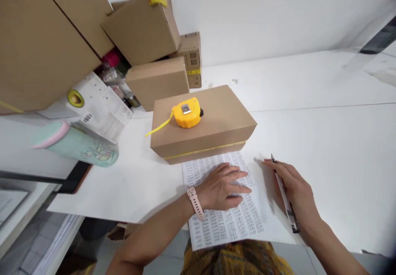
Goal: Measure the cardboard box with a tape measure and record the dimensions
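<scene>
My left hand point(224, 186) lies flat with fingers spread on a sheet of paper point(213, 229) covered in columns of small handwriting. A pale pink watch band circles that wrist. In my right hand point(295, 190) is a clear-barrelled pen point(286, 205), its tip pointing up and away, to the right of the sheet. Just beyond the paper sits a closed cardboard box point(222, 114) with a strip of yellow tape along its front side. On top of it rests a yellow tape measure point(187, 113), with a short length of its yellow tape drawn out to the left.
Cardboard boxes point(145, 27) are stacked at the back left against the wall. A mint-green bottle point(83, 145) with a pink ring stands at the left, near a white carton point(102, 105) with an avocado picture. The white table point(324, 143) extends to the right.
</scene>
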A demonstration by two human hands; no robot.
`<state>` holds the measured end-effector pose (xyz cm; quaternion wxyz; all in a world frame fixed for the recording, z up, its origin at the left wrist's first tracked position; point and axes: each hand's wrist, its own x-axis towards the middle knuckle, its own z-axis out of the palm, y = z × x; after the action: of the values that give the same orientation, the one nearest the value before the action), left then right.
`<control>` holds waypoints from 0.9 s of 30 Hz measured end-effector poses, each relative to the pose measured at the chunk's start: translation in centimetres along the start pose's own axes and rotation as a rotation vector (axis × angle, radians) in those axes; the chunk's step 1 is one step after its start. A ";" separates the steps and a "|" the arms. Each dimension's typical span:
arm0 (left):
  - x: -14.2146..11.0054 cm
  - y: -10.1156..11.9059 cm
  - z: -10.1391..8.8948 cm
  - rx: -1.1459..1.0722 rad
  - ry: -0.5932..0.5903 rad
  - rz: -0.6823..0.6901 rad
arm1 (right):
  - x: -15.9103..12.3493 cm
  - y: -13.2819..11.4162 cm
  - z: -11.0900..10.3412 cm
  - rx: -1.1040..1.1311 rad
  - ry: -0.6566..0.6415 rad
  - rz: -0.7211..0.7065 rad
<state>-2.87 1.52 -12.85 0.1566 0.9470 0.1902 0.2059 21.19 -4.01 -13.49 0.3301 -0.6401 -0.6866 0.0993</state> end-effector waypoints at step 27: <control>2.6 1.8 -16.0 -0.347 0.974 -0.699 | 0.1 1.0 1.3 -0.068 0.300 0.021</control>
<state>-7.34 4.59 2.55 0.2617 0.5867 0.5023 0.5788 21.29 -3.43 -15.00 0.4061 -0.6657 -0.6258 -0.0176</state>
